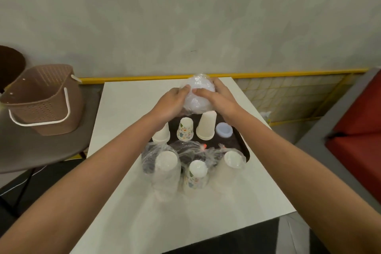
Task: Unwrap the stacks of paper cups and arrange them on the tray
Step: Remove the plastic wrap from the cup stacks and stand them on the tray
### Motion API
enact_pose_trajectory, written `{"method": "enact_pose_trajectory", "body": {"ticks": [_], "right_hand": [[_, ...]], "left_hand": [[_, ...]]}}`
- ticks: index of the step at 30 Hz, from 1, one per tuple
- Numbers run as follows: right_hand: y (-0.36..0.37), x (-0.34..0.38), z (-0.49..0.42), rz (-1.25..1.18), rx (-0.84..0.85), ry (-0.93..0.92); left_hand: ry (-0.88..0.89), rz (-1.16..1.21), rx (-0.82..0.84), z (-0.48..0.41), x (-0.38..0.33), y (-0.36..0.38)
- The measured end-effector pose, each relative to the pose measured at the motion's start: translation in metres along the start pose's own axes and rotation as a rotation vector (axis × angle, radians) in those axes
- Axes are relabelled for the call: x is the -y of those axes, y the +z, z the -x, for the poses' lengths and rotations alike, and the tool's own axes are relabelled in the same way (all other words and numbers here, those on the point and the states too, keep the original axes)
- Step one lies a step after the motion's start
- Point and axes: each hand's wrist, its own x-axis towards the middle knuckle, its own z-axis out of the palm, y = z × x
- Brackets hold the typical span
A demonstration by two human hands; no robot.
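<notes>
My left hand (pixel 172 102) and my right hand (pixel 218 97) both grip a plastic-wrapped stack of white cups (pixel 199 94), held above the far end of the dark tray (pixel 237 140). On the tray stand upside-down cup stacks: a white one (pixel 162 133) at the left, a patterned one (pixel 185 129), a tall white one (pixel 207 126) and a bluish lid-like stack (pixel 224 129). Nearer me stand three stacks in clear plastic: a white one (pixel 166 173), a patterned one (pixel 195 175) and a white one (pixel 229 163).
The tray rests on a white table (pixel 127 97). A brown perforated basket (pixel 43 99) with white handles sits on a grey chair at the left. A yellow-framed wire grid (pixel 288 93) runs behind the table, and a red seat (pixel 360 121) is at the right.
</notes>
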Motion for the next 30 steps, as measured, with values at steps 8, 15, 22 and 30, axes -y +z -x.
{"method": "enact_pose_trajectory", "body": {"ticks": [8,15,22,30], "right_hand": [[-0.076,-0.046,-0.004,-0.208,-0.211,0.205],[-0.141,-0.120,0.007,-0.060,-0.173,0.364],[-0.156,-0.195,0.030,0.035,-0.021,0.544],[-0.149,-0.226,0.047,-0.043,0.063,0.640]], "left_hand": [[0.068,-0.340,0.156,0.002,0.000,0.057],[0.054,-0.499,0.202,-0.002,0.018,0.110],[0.048,-0.531,0.228,0.004,0.038,0.142],[0.054,-0.651,0.419,0.009,0.044,0.157]]}}
